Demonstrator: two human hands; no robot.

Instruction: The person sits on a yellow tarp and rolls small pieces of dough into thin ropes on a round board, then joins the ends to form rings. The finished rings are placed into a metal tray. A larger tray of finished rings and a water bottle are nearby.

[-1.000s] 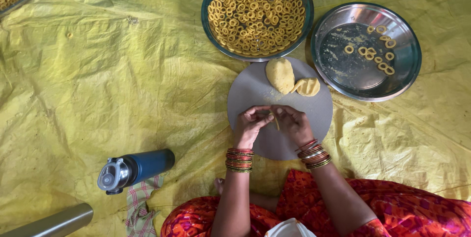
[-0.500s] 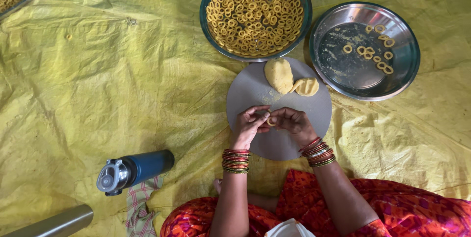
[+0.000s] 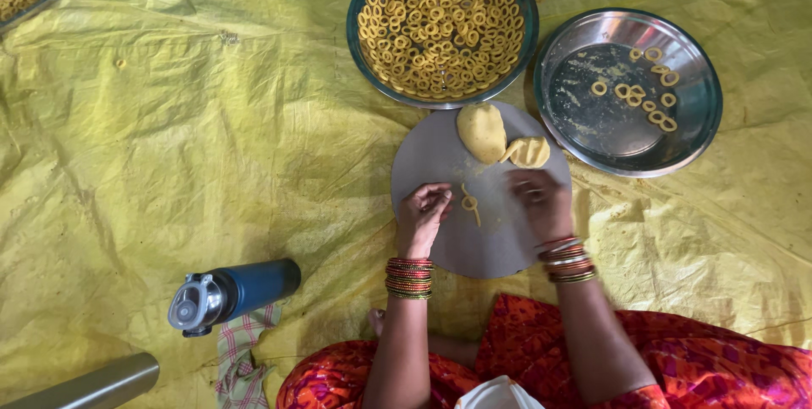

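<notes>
Here, a small yellow dough ring with a short tail (image 3: 469, 204) lies on the round grey board (image 3: 482, 244), between the two hands and nearer to the left hand (image 3: 423, 214), its tail pointing toward the person. The left hand's fingers are curled loosely just beside the ring, holding nothing that I can see. The right hand (image 3: 541, 202) is blurred, resting on the board to the right, and I cannot tell if it grips something.

Crinkled yellow tarp (image 3: 169, 138) covering floor, daylit.
</notes>
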